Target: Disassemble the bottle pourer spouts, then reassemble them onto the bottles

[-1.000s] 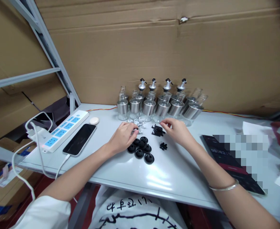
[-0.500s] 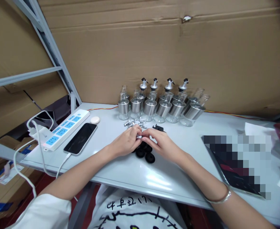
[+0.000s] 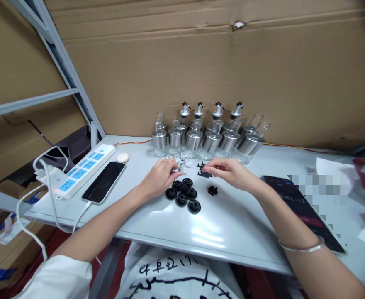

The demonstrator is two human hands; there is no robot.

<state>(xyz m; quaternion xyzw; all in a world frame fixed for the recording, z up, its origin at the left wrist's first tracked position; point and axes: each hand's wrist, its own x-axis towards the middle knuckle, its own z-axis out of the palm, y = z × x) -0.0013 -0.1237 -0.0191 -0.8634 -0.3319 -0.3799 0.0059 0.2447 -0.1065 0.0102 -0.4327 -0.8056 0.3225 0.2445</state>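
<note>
My left hand is closed on a small silver part, beside several silver spout pieces. To its right, my right hand pinches at the pile of small black parts; whether a piece is between the fingertips is too small to tell. Several round black stoppers lie in a cluster on the table between and below the hands. A little heap of tiny black pieces sits right of them. Behind stand glass bottles with metal sleeves, some at the back topped with silver spouts.
On the left are a white power strip, a phone on a cable and a round white object. A dark tablet, partly pixelated, lies at the right near white paper. Cardboard stands behind.
My hands have moved apart: the right went right to the black parts, the left shifted slightly left. The black stoppers and the little black heap now show fully.
</note>
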